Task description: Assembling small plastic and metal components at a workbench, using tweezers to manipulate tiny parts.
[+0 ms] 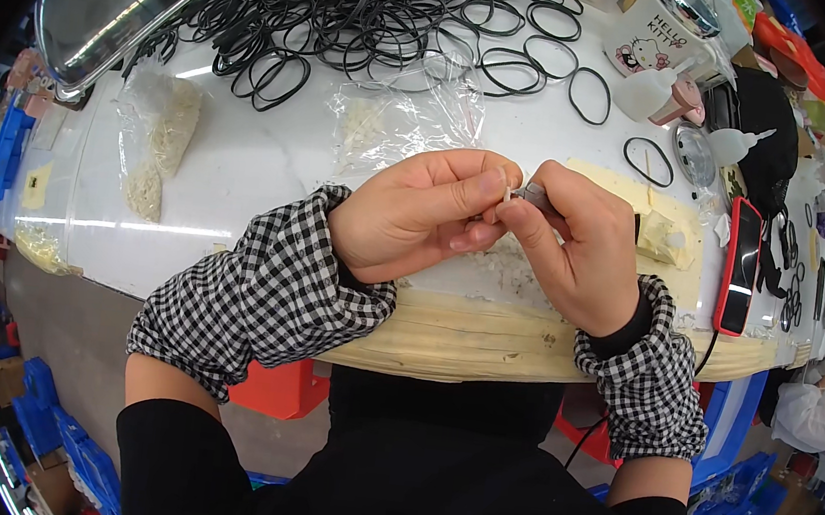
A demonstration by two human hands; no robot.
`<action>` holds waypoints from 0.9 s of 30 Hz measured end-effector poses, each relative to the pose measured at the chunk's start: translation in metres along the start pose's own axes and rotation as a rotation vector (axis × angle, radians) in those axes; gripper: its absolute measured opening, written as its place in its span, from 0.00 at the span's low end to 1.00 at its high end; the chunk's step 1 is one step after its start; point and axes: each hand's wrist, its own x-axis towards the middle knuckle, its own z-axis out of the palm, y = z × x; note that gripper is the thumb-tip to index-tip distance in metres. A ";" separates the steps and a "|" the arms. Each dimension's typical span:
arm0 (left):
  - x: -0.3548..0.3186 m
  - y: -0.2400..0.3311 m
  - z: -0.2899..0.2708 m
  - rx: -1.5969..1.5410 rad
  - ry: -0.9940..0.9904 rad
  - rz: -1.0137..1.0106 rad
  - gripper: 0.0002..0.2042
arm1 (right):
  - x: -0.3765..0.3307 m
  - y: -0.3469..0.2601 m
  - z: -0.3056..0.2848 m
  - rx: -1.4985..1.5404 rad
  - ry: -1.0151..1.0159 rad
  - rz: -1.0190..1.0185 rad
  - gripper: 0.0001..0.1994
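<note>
Both hands meet above the near edge of the white table (242, 154), fingertips almost touching. Thumb and forefinger of my left hand (417, 213) are closed on a small pale piece (507, 195), too small to identify. My right hand (585, 241) is closed around a small grey metallic object (536, 197), mostly covered by the fingers; its end lies close to the pale piece. Just beyond the left hand lies a see-through plastic bag (381, 124) with small pale bits. A big heap of thin black rings (358, 11) spreads across the far side.
Another bag of pale pieces (169, 136) lies at left, below a shiny metal tray (133, 2). To the right are a red-edged phone (739, 267), white squeeze bottles (644, 93) and a white printed tub (647, 31). A wooden strip (464, 338) borders the near edge.
</note>
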 end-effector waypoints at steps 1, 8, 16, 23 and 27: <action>0.000 0.000 0.000 0.000 0.004 0.000 0.09 | 0.000 0.000 0.000 -0.002 -0.004 0.002 0.18; -0.001 -0.001 0.001 -0.005 0.010 0.012 0.09 | 0.000 -0.002 0.000 0.005 -0.011 0.000 0.17; 0.000 -0.001 0.001 -0.029 -0.011 0.014 0.09 | 0.000 -0.002 -0.001 -0.006 -0.028 0.000 0.16; -0.001 -0.002 0.001 -0.050 0.003 0.003 0.09 | 0.000 -0.003 0.001 0.036 -0.036 0.002 0.16; 0.000 -0.003 0.000 -0.047 -0.015 0.022 0.09 | -0.002 -0.001 0.002 0.069 -0.049 0.003 0.16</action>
